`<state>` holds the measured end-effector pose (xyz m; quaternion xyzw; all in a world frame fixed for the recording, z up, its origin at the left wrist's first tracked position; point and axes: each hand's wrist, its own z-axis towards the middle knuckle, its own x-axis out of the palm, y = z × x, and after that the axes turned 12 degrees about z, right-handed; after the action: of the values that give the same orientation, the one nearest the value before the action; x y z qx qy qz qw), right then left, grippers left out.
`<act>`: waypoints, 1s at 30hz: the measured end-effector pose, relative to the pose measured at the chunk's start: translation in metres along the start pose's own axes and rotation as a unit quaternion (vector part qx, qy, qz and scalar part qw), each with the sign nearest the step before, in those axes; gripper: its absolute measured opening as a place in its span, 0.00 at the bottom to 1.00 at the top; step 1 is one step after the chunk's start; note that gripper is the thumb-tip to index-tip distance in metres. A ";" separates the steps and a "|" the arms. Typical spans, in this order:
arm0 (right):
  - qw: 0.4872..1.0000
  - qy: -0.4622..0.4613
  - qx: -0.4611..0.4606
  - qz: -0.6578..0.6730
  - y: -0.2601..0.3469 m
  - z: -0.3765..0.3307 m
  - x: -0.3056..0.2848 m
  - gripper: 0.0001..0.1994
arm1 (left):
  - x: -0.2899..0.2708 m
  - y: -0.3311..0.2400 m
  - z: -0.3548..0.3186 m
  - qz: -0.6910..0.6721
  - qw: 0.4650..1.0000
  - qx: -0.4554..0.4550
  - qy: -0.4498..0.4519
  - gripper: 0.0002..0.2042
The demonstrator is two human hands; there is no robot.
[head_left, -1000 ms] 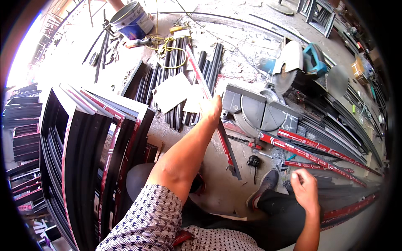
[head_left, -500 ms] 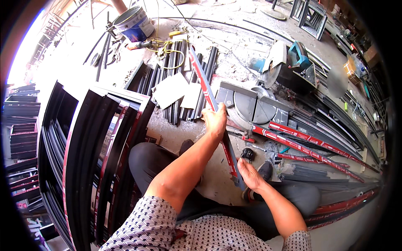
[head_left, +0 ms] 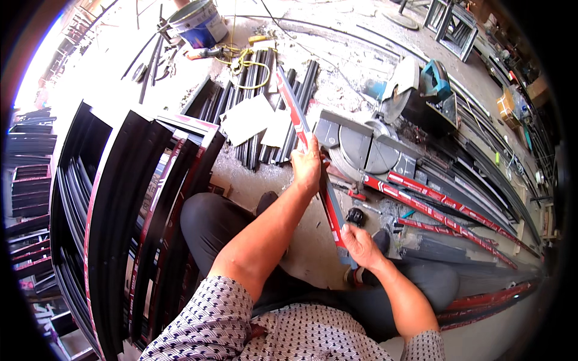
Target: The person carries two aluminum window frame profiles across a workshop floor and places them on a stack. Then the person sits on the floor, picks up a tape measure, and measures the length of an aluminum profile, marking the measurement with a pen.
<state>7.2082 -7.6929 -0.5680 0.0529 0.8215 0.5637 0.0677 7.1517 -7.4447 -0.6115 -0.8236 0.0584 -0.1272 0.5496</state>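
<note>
A long, straight metal profile (head_left: pixel 293 112) with red-and-white film along it slants across the middle of the view, its far end over bundled dark bars. My left hand (head_left: pixel 306 163) is wrapped round it near its middle. At the profile's near end, my right hand (head_left: pixel 361 246) is closed on its edge; the fingertips are partly hidden. Just beyond the right hand, a small black tool or device (head_left: pixel 356 216) lies on the floor. My knees are bent on both sides of the profile.
A mitre saw (head_left: pixel 367 144) with a teal handle stands ahead to the right. Red-filmed profiles (head_left: pixel 439 219) lie at the right. Dark window-like frames (head_left: pixel 129 198) stand close at my left. A paint bucket (head_left: pixel 198 24), a yellow cord (head_left: pixel 244 63) and dark bars (head_left: pixel 304 84) are farther off.
My left hand has shifted slightly up and left along with my view. My right hand has curled more tightly at the profile's near end. The profile keeps nearly the same slant.
</note>
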 end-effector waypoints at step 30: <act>0.922 0.020 0.119 0.368 0.009 0.001 -0.030 0.33 | -0.045 0.035 0.035 -0.143 0.956 -0.214 0.141 0.30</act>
<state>7.2384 -7.6934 -0.5580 0.3478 0.8066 0.4478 -0.1672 7.1196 -7.4167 -0.6631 -0.8955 0.0423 -0.3037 0.3226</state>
